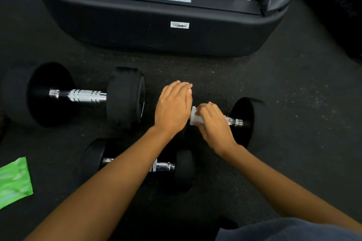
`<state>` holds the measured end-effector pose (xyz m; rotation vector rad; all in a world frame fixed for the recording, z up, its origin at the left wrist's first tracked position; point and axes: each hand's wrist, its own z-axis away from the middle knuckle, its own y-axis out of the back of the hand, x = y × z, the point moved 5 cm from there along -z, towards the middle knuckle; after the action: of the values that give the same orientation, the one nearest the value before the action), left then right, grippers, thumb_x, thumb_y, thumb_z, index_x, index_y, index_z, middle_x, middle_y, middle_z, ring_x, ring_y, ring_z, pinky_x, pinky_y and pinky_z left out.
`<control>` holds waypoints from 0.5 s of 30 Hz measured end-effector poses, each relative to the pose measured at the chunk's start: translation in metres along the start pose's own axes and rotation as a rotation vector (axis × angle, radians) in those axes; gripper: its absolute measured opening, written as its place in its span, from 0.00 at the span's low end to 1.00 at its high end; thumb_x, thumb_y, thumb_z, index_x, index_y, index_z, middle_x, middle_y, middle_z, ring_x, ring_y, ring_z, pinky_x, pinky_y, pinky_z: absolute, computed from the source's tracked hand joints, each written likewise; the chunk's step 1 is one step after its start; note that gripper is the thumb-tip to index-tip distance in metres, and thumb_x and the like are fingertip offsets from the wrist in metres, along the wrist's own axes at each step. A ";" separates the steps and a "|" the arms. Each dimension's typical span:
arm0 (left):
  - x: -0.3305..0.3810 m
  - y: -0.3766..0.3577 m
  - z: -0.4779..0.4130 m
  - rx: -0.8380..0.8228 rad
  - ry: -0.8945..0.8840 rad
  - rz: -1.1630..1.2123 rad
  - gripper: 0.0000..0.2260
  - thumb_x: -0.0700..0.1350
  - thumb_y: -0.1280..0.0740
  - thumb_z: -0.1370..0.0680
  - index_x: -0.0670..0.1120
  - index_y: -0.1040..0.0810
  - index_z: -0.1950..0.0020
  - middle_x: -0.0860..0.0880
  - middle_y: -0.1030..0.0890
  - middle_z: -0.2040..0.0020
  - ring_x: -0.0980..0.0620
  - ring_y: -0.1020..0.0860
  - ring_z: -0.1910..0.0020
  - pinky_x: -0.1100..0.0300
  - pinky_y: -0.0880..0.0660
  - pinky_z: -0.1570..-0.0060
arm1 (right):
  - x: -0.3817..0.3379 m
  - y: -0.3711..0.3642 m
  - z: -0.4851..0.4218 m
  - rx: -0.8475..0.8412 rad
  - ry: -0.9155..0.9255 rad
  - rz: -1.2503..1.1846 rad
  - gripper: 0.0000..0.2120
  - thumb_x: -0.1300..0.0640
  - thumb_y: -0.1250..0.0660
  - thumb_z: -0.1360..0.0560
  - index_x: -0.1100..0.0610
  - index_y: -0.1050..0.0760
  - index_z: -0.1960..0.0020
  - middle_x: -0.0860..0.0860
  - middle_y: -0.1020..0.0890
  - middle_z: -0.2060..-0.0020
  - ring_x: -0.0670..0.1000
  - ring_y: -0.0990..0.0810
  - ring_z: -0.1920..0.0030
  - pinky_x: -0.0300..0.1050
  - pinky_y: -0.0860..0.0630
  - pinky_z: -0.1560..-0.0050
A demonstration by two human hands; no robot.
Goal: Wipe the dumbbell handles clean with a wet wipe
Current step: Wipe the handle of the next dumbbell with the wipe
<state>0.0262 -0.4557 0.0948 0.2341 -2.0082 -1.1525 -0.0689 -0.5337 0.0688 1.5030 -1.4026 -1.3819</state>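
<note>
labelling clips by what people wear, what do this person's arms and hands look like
Both arms are bare as far up as the frame shows: no sleeve on the left forearm or the right forearm. The left hand and right hand wear no gloves, and no ring, watch or wristband shows. Blue-grey cloth at the lower right is probably the person's clothing.

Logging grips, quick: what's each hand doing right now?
Left hand: open, flat over the dumbbell.
Right hand: grips the wet wipe against the handle.

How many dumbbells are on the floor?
3: the left dumbbell, far left; the near dumbbell, bottom centre; the right dumbbell, under the wipe. More may sit out of view.
</note>
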 end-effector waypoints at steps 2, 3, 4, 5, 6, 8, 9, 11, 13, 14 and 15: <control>0.000 0.001 0.001 0.010 -0.010 0.001 0.24 0.50 0.54 0.21 0.41 0.24 0.38 0.44 0.21 0.40 0.48 0.28 0.35 0.55 0.39 0.33 | -0.004 -0.007 -0.007 -0.049 0.014 0.028 0.15 0.64 0.27 0.33 0.63 0.27 0.50 0.58 0.22 0.53 0.57 0.24 0.52 0.50 0.31 0.38; 0.000 0.001 0.001 0.011 -0.014 0.002 0.24 0.50 0.54 0.21 0.41 0.24 0.38 0.44 0.21 0.40 0.48 0.28 0.35 0.56 0.40 0.33 | -0.006 -0.008 -0.010 -0.071 0.019 0.025 0.14 0.64 0.27 0.33 0.63 0.27 0.49 0.58 0.22 0.53 0.57 0.23 0.52 0.51 0.31 0.37; 0.000 0.001 0.001 0.010 -0.015 0.004 0.24 0.49 0.54 0.21 0.41 0.24 0.38 0.44 0.21 0.40 0.48 0.28 0.35 0.56 0.40 0.33 | -0.006 -0.008 -0.011 -0.084 0.027 0.018 0.14 0.65 0.28 0.33 0.63 0.26 0.49 0.58 0.22 0.53 0.58 0.23 0.52 0.52 0.31 0.37; -0.001 0.001 0.001 0.010 -0.017 0.005 0.24 0.49 0.54 0.21 0.41 0.24 0.38 0.44 0.21 0.40 0.48 0.28 0.35 0.56 0.40 0.33 | -0.004 -0.006 -0.010 -0.093 0.036 0.010 0.14 0.65 0.28 0.33 0.64 0.26 0.49 0.58 0.22 0.52 0.58 0.23 0.51 0.52 0.32 0.36; -0.001 0.001 0.001 0.009 -0.017 0.005 0.24 0.49 0.54 0.21 0.41 0.24 0.38 0.44 0.21 0.40 0.48 0.28 0.35 0.56 0.40 0.33 | -0.001 -0.004 -0.006 -0.104 0.040 0.000 0.15 0.65 0.28 0.33 0.64 0.26 0.48 0.58 0.22 0.51 0.57 0.23 0.50 0.51 0.33 0.35; 0.000 0.001 0.001 0.010 -0.016 0.005 0.24 0.49 0.53 0.21 0.41 0.24 0.38 0.44 0.21 0.40 0.48 0.28 0.35 0.56 0.40 0.33 | 0.010 0.004 0.004 -0.112 0.018 -0.035 0.15 0.65 0.29 0.31 0.63 0.27 0.46 0.57 0.22 0.48 0.56 0.24 0.47 0.49 0.36 0.32; 0.000 0.001 0.001 0.011 -0.015 0.004 0.24 0.49 0.53 0.21 0.41 0.24 0.38 0.45 0.21 0.40 0.48 0.28 0.35 0.56 0.39 0.33 | 0.015 0.008 0.008 -0.115 -0.006 -0.059 0.15 0.64 0.29 0.30 0.63 0.27 0.44 0.57 0.22 0.47 0.56 0.24 0.45 0.47 0.38 0.32; 0.000 0.000 0.001 0.012 -0.012 0.008 0.24 0.49 0.53 0.21 0.41 0.24 0.38 0.45 0.21 0.40 0.48 0.28 0.36 0.56 0.39 0.33 | 0.018 0.011 0.010 -0.128 -0.047 -0.086 0.15 0.63 0.32 0.27 0.62 0.27 0.42 0.57 0.22 0.46 0.55 0.25 0.43 0.45 0.40 0.31; -0.001 0.000 0.000 0.014 -0.011 0.008 0.24 0.50 0.53 0.21 0.41 0.24 0.38 0.45 0.21 0.40 0.48 0.28 0.36 0.55 0.39 0.33 | 0.016 0.006 0.004 -0.153 -0.066 -0.086 0.15 0.62 0.34 0.25 0.62 0.27 0.40 0.57 0.21 0.44 0.55 0.25 0.41 0.46 0.40 0.30; 0.000 0.000 0.000 0.014 -0.011 0.005 0.24 0.50 0.54 0.21 0.41 0.24 0.38 0.45 0.21 0.40 0.48 0.28 0.36 0.56 0.39 0.33 | 0.012 0.002 -0.001 -0.167 -0.068 -0.088 0.15 0.61 0.35 0.24 0.62 0.27 0.39 0.57 0.21 0.43 0.55 0.25 0.41 0.46 0.40 0.30; 0.000 0.001 0.000 0.016 -0.013 0.000 0.24 0.50 0.54 0.21 0.41 0.24 0.38 0.44 0.21 0.40 0.48 0.28 0.36 0.56 0.39 0.33 | 0.007 -0.001 -0.006 -0.179 -0.065 -0.092 0.15 0.60 0.36 0.24 0.63 0.28 0.39 0.58 0.21 0.43 0.55 0.25 0.41 0.46 0.41 0.30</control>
<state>0.0265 -0.4552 0.0954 0.2356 -2.0289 -1.1412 -0.0636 -0.5413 0.0671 1.4322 -1.2251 -1.5819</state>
